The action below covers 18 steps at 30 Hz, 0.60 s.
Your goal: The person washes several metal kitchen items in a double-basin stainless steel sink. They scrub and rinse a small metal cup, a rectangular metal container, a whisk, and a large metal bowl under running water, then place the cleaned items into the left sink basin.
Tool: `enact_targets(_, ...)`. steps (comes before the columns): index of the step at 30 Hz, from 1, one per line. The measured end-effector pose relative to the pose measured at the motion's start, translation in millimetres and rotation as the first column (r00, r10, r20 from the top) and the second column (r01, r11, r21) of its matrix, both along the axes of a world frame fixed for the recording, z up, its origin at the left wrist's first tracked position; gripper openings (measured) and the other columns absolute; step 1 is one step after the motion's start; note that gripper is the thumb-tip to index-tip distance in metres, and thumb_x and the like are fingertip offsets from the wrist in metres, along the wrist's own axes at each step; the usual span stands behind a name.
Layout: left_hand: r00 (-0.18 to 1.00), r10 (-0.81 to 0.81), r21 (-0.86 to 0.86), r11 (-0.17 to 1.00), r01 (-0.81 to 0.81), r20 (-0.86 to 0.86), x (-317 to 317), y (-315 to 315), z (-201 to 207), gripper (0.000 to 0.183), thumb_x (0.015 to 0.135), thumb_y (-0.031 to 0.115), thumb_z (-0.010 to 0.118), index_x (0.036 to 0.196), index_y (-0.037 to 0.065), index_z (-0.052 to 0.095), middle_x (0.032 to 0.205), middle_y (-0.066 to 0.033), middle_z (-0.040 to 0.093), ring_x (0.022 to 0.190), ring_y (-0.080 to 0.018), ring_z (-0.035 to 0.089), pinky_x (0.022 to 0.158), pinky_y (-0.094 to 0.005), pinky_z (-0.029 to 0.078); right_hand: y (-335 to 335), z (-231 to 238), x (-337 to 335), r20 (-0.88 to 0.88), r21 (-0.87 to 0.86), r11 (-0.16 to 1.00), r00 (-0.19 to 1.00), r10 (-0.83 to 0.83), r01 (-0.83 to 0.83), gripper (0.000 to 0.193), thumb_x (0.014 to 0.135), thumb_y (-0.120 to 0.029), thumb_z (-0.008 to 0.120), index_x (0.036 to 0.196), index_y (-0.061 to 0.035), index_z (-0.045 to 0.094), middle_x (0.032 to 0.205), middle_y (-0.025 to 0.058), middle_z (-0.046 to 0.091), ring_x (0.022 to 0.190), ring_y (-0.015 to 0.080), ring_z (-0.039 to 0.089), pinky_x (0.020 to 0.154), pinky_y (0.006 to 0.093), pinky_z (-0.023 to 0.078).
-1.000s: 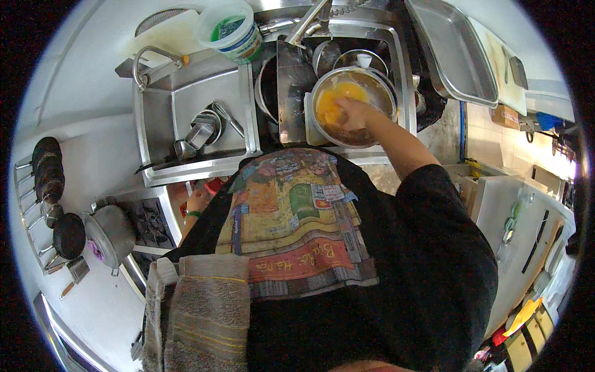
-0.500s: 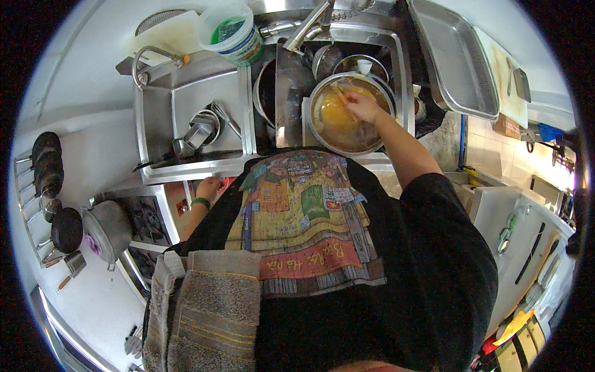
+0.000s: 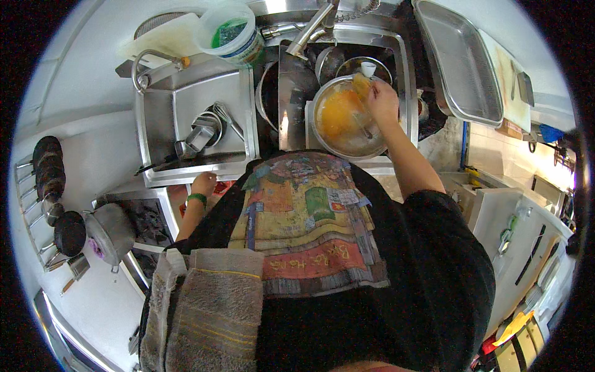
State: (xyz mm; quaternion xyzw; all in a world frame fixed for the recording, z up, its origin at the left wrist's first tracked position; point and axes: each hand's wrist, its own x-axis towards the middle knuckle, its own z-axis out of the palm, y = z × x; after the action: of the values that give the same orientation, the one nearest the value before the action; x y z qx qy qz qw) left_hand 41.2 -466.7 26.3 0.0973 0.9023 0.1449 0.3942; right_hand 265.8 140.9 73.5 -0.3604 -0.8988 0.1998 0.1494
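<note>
My right hand (image 3: 383,102) is closed on a flat yellow-orange piece (image 3: 361,84) whose kind is unclear, at the far right rim of a big round metal bowl (image 3: 328,144). Inside the bowl lies an orange-yellow patch (image 3: 338,115), and a dark slender thing (image 3: 365,129) shows beside it. The bowl sits in the right sink (image 3: 409,80). Low in front of the left sink, my left hand (image 3: 204,184) hangs with its fingers loosely curled; I see nothing in it. A green band circles that wrist.
Whisks and metal containers (image 3: 201,136) lie in the left sink (image 3: 149,133). Behind them stand a clear bucket (image 3: 238,46) and a faucet (image 3: 310,31). A small white cup (image 3: 367,69) is beyond the bowl. At right are a metal tray (image 3: 462,65) and a cutting board (image 3: 505,74).
My right hand has moved from over the middle of the bowl to its far right rim, with the yellow-orange piece. My left hand has shifted slightly and shows more fully.
</note>
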Motion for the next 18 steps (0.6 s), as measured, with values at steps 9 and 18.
enact_targets(9,0.788,0.064,0.572,0.652,-0.498,0.612,-22.5,269.3,102.1,0.040,0.100,0.032,0.053,0.125,0.001,0.059,0.099,-0.0087,0.066,0.093,-0.0193,0.065,0.082,-0.0310,0.052,-53.5,17.4,-111.3,-0.235,0.284,0.864,0.843,0.483,-0.416,0.019,0.078,-0.007,0.061,0.095,-0.0131,0.068,0.087,0.0125,0.064,0.082,0.0333,0.062,0.070,0.0450,0.049)
enact_targets(18,0.562,0.052,0.502,0.387,-0.774,0.826,-44.5,443.0,68.9,0.033,0.102,0.013,0.039,0.129,-0.003,0.050,0.118,-0.0195,0.063,0.100,-0.0339,0.067,0.089,-0.0453,0.056,-64.8,4.0,-115.3,-0.233,0.248,0.880,0.857,0.459,-0.404,0.039,0.075,-0.011,0.068,0.113,-0.0169,0.065,0.103,0.0122,0.062,0.102,0.0337,0.059,0.084,0.0458,0.048)
